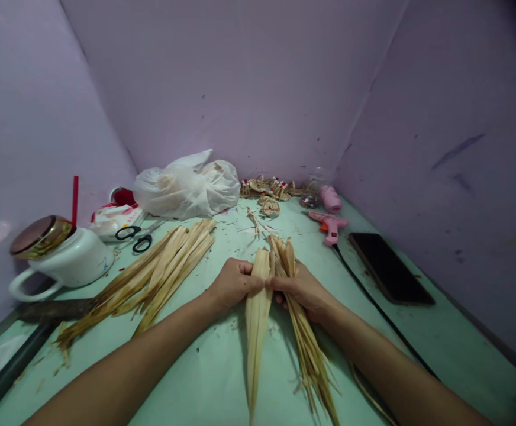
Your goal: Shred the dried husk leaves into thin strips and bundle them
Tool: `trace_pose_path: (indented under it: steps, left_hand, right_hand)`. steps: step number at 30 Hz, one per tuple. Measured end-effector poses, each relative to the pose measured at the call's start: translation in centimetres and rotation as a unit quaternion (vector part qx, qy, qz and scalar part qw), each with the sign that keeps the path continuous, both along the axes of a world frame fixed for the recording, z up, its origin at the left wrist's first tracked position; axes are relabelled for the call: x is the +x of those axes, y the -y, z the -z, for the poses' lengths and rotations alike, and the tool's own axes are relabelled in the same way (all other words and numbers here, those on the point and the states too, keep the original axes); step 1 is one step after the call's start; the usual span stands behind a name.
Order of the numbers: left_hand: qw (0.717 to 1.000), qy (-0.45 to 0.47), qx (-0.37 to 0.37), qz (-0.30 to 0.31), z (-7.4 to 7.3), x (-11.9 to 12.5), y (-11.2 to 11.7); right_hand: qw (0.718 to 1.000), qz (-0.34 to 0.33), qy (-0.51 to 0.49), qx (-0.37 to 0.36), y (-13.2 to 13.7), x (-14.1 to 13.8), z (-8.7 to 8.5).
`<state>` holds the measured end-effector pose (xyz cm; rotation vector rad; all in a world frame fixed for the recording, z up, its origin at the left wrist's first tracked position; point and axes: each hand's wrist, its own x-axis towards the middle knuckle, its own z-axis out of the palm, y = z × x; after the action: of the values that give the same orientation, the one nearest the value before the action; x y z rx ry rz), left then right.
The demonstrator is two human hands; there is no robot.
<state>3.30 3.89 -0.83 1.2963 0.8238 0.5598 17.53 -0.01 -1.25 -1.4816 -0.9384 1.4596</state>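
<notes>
My left hand (238, 283) pinches a broad, pale dried corn husk (258, 331) near its upper part, and the husk hangs down toward me. In my right hand (305, 290) is a bundle of narrower dried husks (313, 355), with the fingers wrapped round it. The two thumbs meet at the edge of the pale husk. Left of my hands, a second pile of dried husks (164, 263) lies spread on the green tabletop (209, 378). Some of my right fingers are hidden behind the bundle.
Black-handled scissors (141, 242), a white mug (74, 260) and a knotted plastic bag (187, 186) stand to the left and back. Small woven pieces (269, 206) lie at the wall. A pink glue gun (331, 225), its black cord and a phone (391, 268) are on the right.
</notes>
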Motion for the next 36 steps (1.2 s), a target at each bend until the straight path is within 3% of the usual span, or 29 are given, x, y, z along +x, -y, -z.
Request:
trace_pose_path:
  steps: [6, 17, 22, 28, 32, 36]
  left_hand:
    - [0.999, -0.029, 0.014, -0.029, 0.1, 0.2, 0.5]
    - [0.999, 0.015, 0.032, 0.006, 0.3, 0.1, 0.6]
    - [0.998, -0.035, 0.042, -0.04, -0.2, 0.6, 1.1]
    - [0.986, -0.083, 0.066, -0.125, 0.6, 0.9, 1.0]
    - [0.994, -0.031, 0.024, -0.102, 0.8, 0.5, 0.3]
    - [0.997, 0.015, -0.032, -0.07, 0.8, 0.1, -0.5]
  right_hand:
    - [0.999, -0.002, 0.044, 0.032, 0.1, -0.4, 0.5]
    - [0.999, -0.006, 0.016, 0.028, 0.2, -0.5, 0.4]
    - [0.993, 0.021, 0.104, 0.046, 0.2, -0.7, 0.7]
    - [0.986, 0.051, 0.152, 0.044, 0.2, -0.7, 0.4]
    - [0.998, 0.061, 0.003, 0.035, 0.3, -0.7, -0.4]
    - [0.983, 0.052, -0.175, -0.005, 0.2, -0.1, -0.8]
